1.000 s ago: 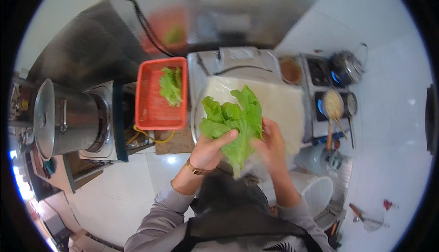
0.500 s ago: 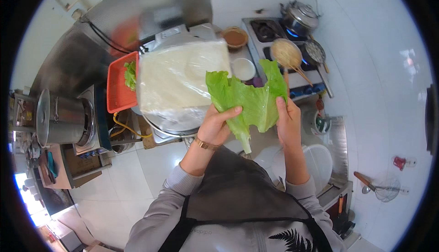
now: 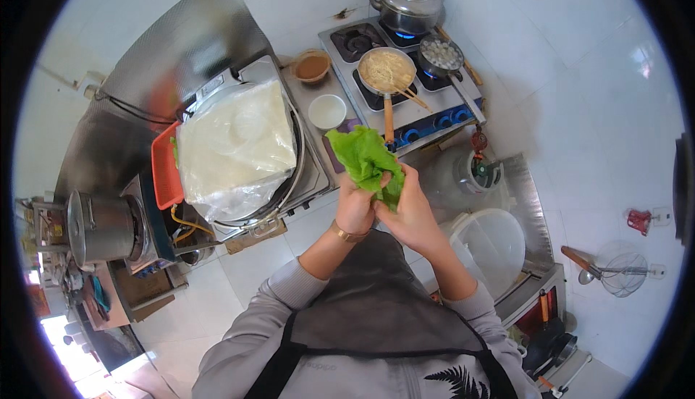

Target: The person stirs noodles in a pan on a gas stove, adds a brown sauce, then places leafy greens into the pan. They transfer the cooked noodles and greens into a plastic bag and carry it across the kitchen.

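Note:
A green lettuce leaf [image 3: 364,154], bunched and folded, is gripped between my two hands in front of the stove. My left hand [image 3: 356,206] closes round its lower left part, with a watch on that wrist. My right hand [image 3: 410,212] is closed on the lower right part, its fingers pressed close to the left hand. The lower end of the leaf is hidden by my fingers. Beyond the leaf lies a pan of noodles [image 3: 387,70] with chopsticks resting in it, its wooden handle pointing toward my hands. A white bowl [image 3: 327,112] stands to the left of that pan.
Lit burners heat a kettle [image 3: 410,8] and a small pot of pale round pieces [image 3: 441,53]. A plastic-covered stack of pale sheets [image 3: 235,145] lies on a round griddle, beside a red basket [image 3: 166,171]. A brown-filled bowl [image 3: 311,66] stands behind the white one.
My hands have come together, and the lettuce leaf, spread wide before, is now folded into a bunch. The view has turned toward the stove.

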Action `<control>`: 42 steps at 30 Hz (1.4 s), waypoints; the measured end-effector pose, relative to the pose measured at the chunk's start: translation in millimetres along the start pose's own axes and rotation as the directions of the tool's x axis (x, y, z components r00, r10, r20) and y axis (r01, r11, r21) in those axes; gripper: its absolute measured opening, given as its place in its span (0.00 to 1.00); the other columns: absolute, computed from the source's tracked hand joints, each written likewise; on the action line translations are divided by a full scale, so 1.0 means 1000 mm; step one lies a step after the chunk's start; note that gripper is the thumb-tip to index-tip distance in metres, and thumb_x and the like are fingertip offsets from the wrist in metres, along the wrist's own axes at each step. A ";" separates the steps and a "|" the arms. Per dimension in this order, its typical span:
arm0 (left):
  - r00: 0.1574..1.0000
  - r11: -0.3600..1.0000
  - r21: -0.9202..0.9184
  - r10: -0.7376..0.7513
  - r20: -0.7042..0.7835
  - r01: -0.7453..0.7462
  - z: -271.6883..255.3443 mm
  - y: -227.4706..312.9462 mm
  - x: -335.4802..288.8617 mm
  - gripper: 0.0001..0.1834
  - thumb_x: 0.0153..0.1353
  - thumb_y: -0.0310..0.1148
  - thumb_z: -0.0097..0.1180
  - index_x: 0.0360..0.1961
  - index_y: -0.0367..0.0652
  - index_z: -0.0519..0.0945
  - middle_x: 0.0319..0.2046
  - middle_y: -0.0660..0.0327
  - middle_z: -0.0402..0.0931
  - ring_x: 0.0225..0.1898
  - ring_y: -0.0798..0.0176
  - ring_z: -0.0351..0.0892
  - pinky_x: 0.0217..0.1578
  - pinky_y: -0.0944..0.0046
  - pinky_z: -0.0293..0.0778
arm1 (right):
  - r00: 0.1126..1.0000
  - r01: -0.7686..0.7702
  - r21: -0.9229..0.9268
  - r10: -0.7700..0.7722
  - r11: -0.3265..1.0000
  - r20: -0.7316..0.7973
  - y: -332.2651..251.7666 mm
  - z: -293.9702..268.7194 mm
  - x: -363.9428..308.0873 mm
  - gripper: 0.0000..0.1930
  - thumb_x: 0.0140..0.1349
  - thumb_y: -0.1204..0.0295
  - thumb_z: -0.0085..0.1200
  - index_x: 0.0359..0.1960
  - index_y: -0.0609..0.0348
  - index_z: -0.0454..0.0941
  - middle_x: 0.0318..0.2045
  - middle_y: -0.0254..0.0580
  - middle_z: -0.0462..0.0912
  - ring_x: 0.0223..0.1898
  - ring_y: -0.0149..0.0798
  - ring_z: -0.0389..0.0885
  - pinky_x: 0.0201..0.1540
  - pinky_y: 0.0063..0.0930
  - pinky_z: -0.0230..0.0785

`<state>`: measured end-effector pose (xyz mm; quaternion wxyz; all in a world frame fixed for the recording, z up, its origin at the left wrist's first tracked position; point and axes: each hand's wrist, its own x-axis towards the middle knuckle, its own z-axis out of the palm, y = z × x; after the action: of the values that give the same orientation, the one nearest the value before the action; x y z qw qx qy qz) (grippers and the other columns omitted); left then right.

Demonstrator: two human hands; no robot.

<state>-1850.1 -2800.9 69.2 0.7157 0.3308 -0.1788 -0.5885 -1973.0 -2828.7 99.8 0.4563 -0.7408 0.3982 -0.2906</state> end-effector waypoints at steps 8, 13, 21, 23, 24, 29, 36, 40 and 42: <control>0.984 0.932 0.323 0.134 0.121 -0.166 0.003 0.002 0.065 0.14 0.61 0.26 0.59 0.47 0.36 0.75 0.42 0.63 0.77 0.42 0.69 0.76 0.43 0.68 0.72 | 0.985 0.030 -0.331 0.028 0.943 0.171 0.031 -0.001 0.053 0.17 0.62 0.69 0.52 0.45 0.72 0.66 0.33 0.63 0.79 0.34 0.65 0.78 0.35 0.53 0.70; 0.988 0.997 0.081 -0.005 -0.154 0.018 -0.004 -0.014 0.114 0.10 0.71 0.34 0.46 0.41 0.37 0.73 0.24 0.68 0.68 0.25 0.73 0.65 0.32 0.71 0.67 | 0.972 0.196 -0.533 -0.091 0.823 0.217 0.056 -0.003 0.100 0.14 0.61 0.67 0.55 0.37 0.67 0.70 0.26 0.52 0.79 0.27 0.55 0.80 0.28 0.46 0.71; 0.860 0.686 -0.611 -0.511 -0.018 0.395 -0.072 -0.004 0.199 0.07 0.69 0.36 0.49 0.39 0.45 0.72 0.21 0.72 0.65 0.22 0.71 0.66 0.37 0.66 0.67 | 0.952 0.303 -0.213 -0.286 0.929 0.104 0.097 -0.032 0.142 0.12 0.64 0.64 0.54 0.31 0.60 0.73 0.21 0.40 0.77 0.18 0.43 0.74 0.23 0.32 0.65; 0.890 0.919 -0.216 -0.378 -0.255 0.329 -0.076 -0.005 0.229 0.09 0.67 0.40 0.52 0.40 0.47 0.74 0.26 0.70 0.70 0.26 0.71 0.69 0.38 0.65 0.66 | 0.940 -0.333 0.247 0.341 0.910 0.013 0.116 -0.045 0.183 0.17 0.68 0.58 0.49 0.33 0.62 0.75 0.25 0.34 0.78 0.24 0.35 0.75 0.29 0.28 0.65; 0.892 0.931 -0.130 -0.363 -0.270 0.340 -0.074 -0.009 0.244 0.11 0.66 0.42 0.53 0.43 0.47 0.74 0.30 0.69 0.73 0.30 0.70 0.71 0.40 0.65 0.67 | 0.956 -0.284 0.219 0.294 0.934 -0.016 0.127 -0.049 0.215 0.17 0.69 0.57 0.47 0.40 0.60 0.75 0.32 0.38 0.79 0.33 0.36 0.76 0.38 0.30 0.67; 0.914 0.944 0.003 -0.317 -0.254 0.329 -0.052 -0.030 0.328 0.30 0.58 0.49 0.61 0.57 0.46 0.72 0.52 0.64 0.75 0.53 0.65 0.70 0.54 0.61 0.63 | 0.914 -0.404 0.179 0.403 0.897 0.045 0.165 -0.050 0.343 0.21 0.68 0.57 0.48 0.54 0.58 0.74 0.46 0.51 0.80 0.50 0.42 0.77 0.53 0.33 0.67; 0.891 0.981 0.139 -0.059 -0.450 0.136 -0.080 -0.034 0.262 0.22 0.66 0.41 0.53 0.55 0.37 0.74 0.54 0.58 0.75 0.58 0.61 0.71 0.60 0.62 0.61 | 0.972 0.179 -0.295 -0.123 0.939 0.199 0.224 -0.120 0.311 0.18 0.56 0.70 0.60 0.50 0.53 0.78 0.47 0.49 0.73 0.43 0.50 0.75 0.40 0.39 0.71; 0.765 0.987 0.082 -0.054 -0.641 0.138 -0.095 -0.044 0.184 0.17 0.67 0.34 0.51 0.53 0.36 0.74 0.53 0.55 0.76 0.54 0.59 0.75 0.56 0.63 0.68 | 0.685 0.709 -0.296 -0.527 0.640 0.503 0.249 -0.109 0.291 0.17 0.54 0.74 0.62 0.47 0.52 0.79 0.40 0.45 0.72 0.36 0.46 0.76 0.36 0.38 0.72; 0.645 0.982 0.023 -0.107 -0.757 0.190 -0.093 -0.059 0.153 0.16 0.67 0.34 0.51 0.51 0.36 0.75 0.52 0.54 0.77 0.54 0.59 0.76 0.55 0.62 0.70 | 0.659 0.710 -0.193 -0.542 0.677 0.522 0.247 -0.099 0.297 0.16 0.54 0.74 0.62 0.46 0.53 0.79 0.39 0.45 0.72 0.35 0.45 0.77 0.36 0.37 0.72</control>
<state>-1795.9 -2928.4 -58.6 0.6573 0.5933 0.1316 -0.4457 -1978.5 -3192.4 -63.1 0.2464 -0.9507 0.0513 -0.1814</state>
